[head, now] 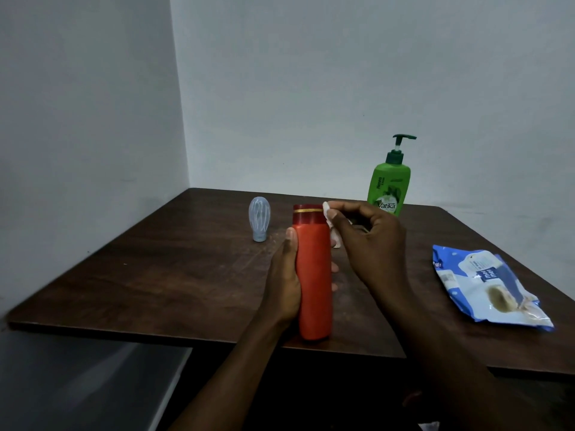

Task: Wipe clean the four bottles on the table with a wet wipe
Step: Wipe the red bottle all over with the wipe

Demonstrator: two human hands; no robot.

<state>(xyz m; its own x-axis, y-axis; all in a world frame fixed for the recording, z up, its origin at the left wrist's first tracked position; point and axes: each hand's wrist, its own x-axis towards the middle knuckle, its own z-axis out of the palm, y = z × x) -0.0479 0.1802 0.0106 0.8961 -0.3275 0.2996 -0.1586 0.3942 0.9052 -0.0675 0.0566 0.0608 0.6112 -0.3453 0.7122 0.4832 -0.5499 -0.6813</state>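
Note:
My left hand (284,278) grips a tall red bottle (313,275) with a dark red, gold-banded cap, holding it upright above the near edge of the brown table (155,275). My right hand (370,241) pinches a white wet wipe (330,227) against the bottle's upper right side, by the cap. A green pump bottle (390,185) stands at the back, behind my right hand. A small pale blue bottle (259,218) stands cap-down to the left of the red one.
A blue and white wet-wipe pack (488,287) lies flat on the table's right side. White walls meet in a corner behind the table. A grey surface (87,381) sits below the table's left front edge.

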